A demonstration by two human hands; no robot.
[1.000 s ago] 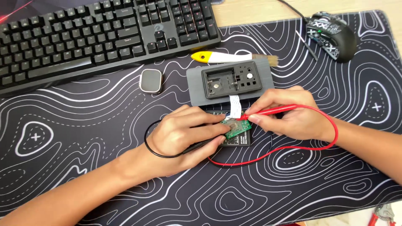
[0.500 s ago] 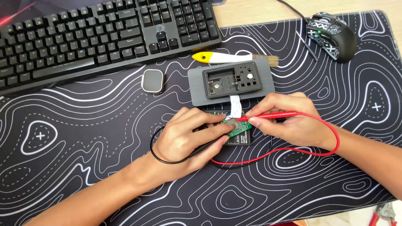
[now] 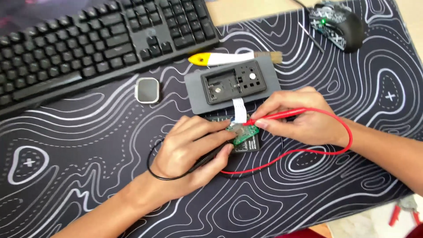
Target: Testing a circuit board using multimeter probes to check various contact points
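A small green circuit board [image 3: 245,133] lies on a black part on the desk mat, joined by a white ribbon cable [image 3: 239,110] to an opened grey device shell [image 3: 233,84]. My left hand [image 3: 194,150] grips a black test probe [image 3: 210,157] whose tip points at the board. My right hand [image 3: 299,119] holds a red test probe [image 3: 277,116] with its tip on the board's upper edge. The red lead [image 3: 308,150] loops round my right wrist; the black lead curls under my left hand.
A black keyboard [image 3: 88,48] fills the upper left. A small square watch body [image 3: 147,90] lies below it. A yellow-handled brush [image 3: 229,57] rests behind the shell. A black mouse [image 3: 339,22] sits top right. Red-handled pliers [image 3: 403,211] lie off the black patterned mat [image 3: 66,145] at lower right.
Both hands stay on the board with the probes; only small shifts of the probe tips and of the camera view show.
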